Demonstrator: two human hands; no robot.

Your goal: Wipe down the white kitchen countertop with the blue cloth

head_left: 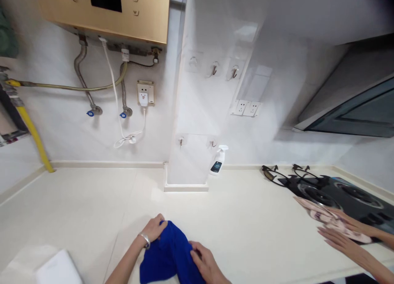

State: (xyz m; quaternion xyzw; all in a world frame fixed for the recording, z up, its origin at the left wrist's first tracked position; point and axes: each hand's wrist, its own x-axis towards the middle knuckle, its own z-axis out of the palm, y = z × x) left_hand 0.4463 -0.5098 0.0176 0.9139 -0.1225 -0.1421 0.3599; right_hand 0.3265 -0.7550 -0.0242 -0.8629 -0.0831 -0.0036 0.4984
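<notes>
A bright blue cloth [172, 249] lies bunched over the pale countertop in front of me, at the bottom middle of the head view. My left hand [154, 227], with a silver bracelet on its wrist, pinches the cloth's upper left corner. At the cloth's right edge, my right hand [205, 260] is curled with its thumb and fingers gripping the fabric. The cloth's lower part runs out of the frame.
Another person's hands [344, 243] press a pink cloth [326, 218] beside the black gas stove [341, 193]. Pot supports [273, 175] lean behind it. A spray bottle [218, 161] stands by the wall pillar [193, 165]. A white box-like object [58, 269] is at lower left.
</notes>
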